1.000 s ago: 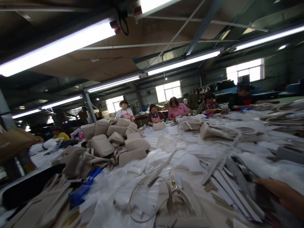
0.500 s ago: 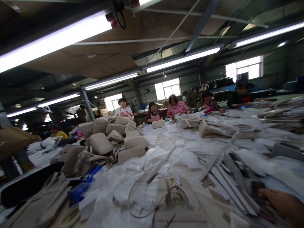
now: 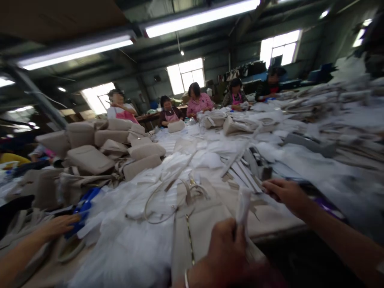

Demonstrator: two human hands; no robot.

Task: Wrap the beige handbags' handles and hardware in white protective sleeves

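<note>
Your left hand (image 3: 220, 246) keeps a closed grip around an upright strip wrapped in whitish film (image 3: 243, 206), beside a beige handbag (image 3: 205, 228). Your right hand (image 3: 285, 194) bends its fingers at a small dark block (image 3: 266, 174); you cannot tell whether it grips. Another hand (image 3: 60, 226) reaches crumpled blue plastic (image 3: 87, 202).

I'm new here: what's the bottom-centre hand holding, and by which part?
A whitish, narrow, strip-shaped piece, gripped below its upright end; material unclear.
</note>
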